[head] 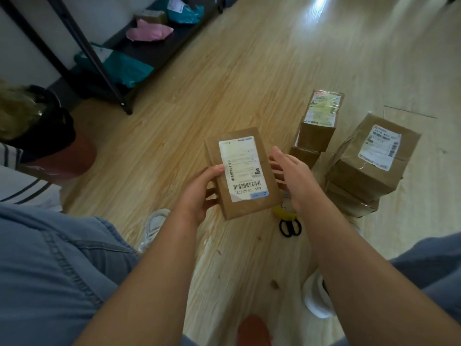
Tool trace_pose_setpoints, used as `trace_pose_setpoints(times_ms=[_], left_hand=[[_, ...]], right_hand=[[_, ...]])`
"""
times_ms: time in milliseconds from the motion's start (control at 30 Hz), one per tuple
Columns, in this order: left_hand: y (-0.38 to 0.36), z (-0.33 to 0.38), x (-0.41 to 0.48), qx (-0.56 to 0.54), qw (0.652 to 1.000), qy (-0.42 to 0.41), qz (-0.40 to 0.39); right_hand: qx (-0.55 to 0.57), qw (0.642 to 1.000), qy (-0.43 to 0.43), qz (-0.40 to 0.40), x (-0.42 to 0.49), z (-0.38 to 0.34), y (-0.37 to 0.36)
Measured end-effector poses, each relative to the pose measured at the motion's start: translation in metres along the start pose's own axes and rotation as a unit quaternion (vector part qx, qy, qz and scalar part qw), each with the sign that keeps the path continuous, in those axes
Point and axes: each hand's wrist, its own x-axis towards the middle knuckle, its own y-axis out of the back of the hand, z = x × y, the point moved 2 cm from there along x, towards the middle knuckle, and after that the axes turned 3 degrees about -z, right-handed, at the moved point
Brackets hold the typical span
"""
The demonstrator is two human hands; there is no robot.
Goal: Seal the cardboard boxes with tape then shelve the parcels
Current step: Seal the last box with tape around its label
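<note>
A: Where is the small cardboard box (252, 204)?
B: In the left hand (197, 196) — thumb on the edge of its white label (243, 168), fingers curled beneath, label side up.
A: And the right hand (296, 178)?
B: Fingers straight, slightly spread, at the box's edge opposite the left hand. Whether they touch it I cannot tell. It grips nothing.
A: What lies around?
B: Beyond the right hand, stacked parcels (369, 158) stand on the wooden floor (224, 83). Under its wrist is a yellow object (284, 212), partly hidden, with black scissors (290, 228) just beside it. Well past the left hand, a dark shelf (139, 48) holds a pink bag (149, 33) and a teal bag (127, 68).
</note>
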Motion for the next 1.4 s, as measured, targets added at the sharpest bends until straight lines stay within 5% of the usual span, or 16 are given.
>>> trace_pose_setpoints(times_ms=[367, 633, 800, 1167, 1400], left_hand=[[-0.002, -0.006, 0.004, -0.098, 0.987, -0.016, 0.125], [-0.021, -0.009, -0.001, -0.094, 0.993, 0.033, 0.067], [0.011, 0.006, 0.005, -0.077, 0.988, 0.046, 0.125], [0.023, 0.005, 0.003, 0.059, 0.997, 0.040, -0.025], [0.021, 0.003, 0.006, 0.114, 0.989, 0.020, -0.092]], right_hand=[[-0.112, 0.983, -0.121, -0.086, -0.004, 0.032, -0.007], [0.029, 0.987, -0.103, -0.116, 0.003, 0.044, -0.019], [0.103, 0.984, -0.089, -0.118, 0.007, 0.048, 0.000], [0.066, 0.978, -0.030, -0.195, 0.010, 0.037, 0.020], [0.071, 0.983, -0.029, -0.165, 0.010, 0.035, 0.025]])
